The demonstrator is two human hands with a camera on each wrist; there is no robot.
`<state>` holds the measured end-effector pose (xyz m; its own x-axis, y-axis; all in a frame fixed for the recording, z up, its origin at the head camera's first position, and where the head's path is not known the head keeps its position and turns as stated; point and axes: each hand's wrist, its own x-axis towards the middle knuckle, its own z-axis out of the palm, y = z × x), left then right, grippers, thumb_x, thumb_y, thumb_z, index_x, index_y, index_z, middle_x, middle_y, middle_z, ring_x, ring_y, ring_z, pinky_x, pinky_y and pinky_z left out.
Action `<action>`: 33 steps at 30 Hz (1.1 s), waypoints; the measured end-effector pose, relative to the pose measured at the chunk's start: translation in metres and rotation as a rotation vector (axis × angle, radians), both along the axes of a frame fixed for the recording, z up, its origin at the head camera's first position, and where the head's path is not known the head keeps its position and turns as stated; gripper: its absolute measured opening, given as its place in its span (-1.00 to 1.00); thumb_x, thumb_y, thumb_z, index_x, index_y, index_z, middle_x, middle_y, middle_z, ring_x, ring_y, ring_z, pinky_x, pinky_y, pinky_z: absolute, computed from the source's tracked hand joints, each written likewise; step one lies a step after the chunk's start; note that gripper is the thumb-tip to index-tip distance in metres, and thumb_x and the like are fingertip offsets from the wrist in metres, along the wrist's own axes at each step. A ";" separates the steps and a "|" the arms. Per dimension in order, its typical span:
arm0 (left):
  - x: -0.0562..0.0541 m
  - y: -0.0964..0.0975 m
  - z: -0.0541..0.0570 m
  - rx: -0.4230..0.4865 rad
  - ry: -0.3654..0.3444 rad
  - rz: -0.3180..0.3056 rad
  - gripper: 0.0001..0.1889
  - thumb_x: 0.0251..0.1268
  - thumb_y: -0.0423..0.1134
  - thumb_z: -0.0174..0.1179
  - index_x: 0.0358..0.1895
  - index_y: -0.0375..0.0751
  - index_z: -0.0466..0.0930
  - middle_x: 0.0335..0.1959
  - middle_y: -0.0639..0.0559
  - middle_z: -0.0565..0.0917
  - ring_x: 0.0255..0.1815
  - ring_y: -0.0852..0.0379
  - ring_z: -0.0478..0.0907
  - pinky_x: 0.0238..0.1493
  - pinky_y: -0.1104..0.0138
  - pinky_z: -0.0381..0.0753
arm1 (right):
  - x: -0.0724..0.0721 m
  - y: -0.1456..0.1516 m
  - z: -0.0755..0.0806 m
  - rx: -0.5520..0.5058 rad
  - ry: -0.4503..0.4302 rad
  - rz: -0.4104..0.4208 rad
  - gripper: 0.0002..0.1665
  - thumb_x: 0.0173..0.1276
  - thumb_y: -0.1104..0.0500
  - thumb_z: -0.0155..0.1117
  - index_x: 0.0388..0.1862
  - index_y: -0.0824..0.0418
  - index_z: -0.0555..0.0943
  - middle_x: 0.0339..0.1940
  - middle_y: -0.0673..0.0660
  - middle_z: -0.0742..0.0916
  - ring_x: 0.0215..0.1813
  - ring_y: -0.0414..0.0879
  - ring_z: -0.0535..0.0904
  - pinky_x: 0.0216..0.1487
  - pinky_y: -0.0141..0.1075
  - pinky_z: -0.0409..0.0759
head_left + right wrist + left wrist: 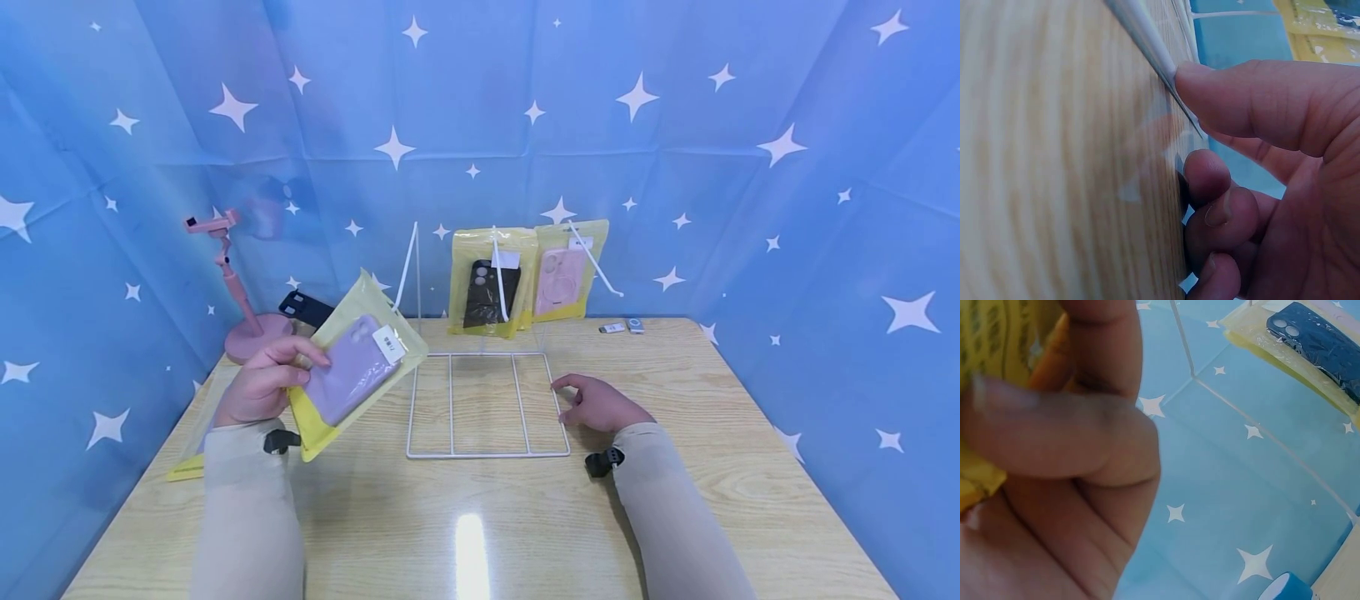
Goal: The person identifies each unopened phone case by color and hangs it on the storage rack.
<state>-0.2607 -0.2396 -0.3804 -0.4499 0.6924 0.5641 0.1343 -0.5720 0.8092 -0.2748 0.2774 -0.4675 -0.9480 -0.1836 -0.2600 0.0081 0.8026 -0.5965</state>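
Observation:
My left hand grips the lower left edge of a yellow-backed clear bag holding a purple phone case and a white label. The bag is tilted, its upper edge at the tip of the left hook of a white wire display rack. Whether the hook passes through the bag is unclear. My right hand holds the right side wire of the rack's base, thumb touching the wire. Similar bags with a black phone case and a pink phone case hang from the other hooks.
A pink phone stand and a black phone case-like item are at the back left. Another yellow bag lies partly behind my left arm. Two small devices, one a USB-like stick, lie at the back right before a blue starred curtain.

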 end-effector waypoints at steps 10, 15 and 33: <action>0.005 0.001 0.005 -0.040 0.013 0.066 -0.24 0.26 -0.80 -0.49 0.22 -0.32 0.67 0.21 -0.13 0.71 0.04 0.03 0.78 -0.02 0.31 0.79 | 0.001 0.000 0.001 0.008 0.009 0.010 -0.31 0.35 0.11 0.51 0.45 0.03 0.55 -0.11 0.13 0.67 -0.15 0.01 0.52 -0.12 -0.10 0.53; 0.009 0.001 0.007 -0.090 -0.016 0.129 -0.23 0.26 -0.79 -0.47 0.16 -0.22 0.72 0.16 -0.07 0.73 -0.01 0.07 0.79 -0.06 0.34 0.79 | 0.000 0.001 -0.001 0.009 0.010 0.010 -0.32 0.36 0.13 0.50 0.45 0.03 0.55 -0.14 0.12 0.67 -0.15 0.02 0.52 -0.11 -0.10 0.52; 0.010 -0.001 0.007 -0.157 -0.031 0.221 -0.24 0.29 -0.77 -0.43 0.12 -0.12 0.73 0.12 -0.02 0.73 -0.06 0.09 0.80 -0.11 0.35 0.79 | -0.002 0.001 -0.003 0.002 0.000 0.000 -0.31 0.35 0.12 0.50 0.45 0.00 0.55 -0.15 0.12 0.66 -0.18 0.01 0.52 -0.15 -0.14 0.50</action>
